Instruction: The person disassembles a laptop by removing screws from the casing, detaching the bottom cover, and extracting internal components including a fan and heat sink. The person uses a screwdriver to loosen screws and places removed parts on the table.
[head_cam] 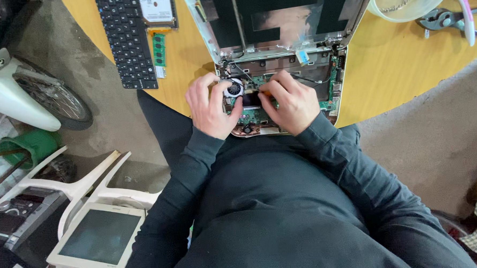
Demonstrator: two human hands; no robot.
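An opened laptop (322,77) with its green circuit board exposed lies on the round wooden table (401,62) in front of me. My left hand (210,106) rests on the board's left side, fingers pinching a small round cooling fan (235,88). My right hand (291,102) lies beside it, fingertips pressed on the middle of the board; whether it holds a thing I cannot tell. The laptop's lid (276,17) stands open behind, its inner panel bare.
A detached black keyboard (126,40), a hard drive (157,8) and a green memory stick (159,49) lie at the table's left. A white bowl (410,3) and pliers (440,19) sit at the right. White plastic chair, old monitor (98,239) and motorbike wheel (54,99) stand on the floor left.
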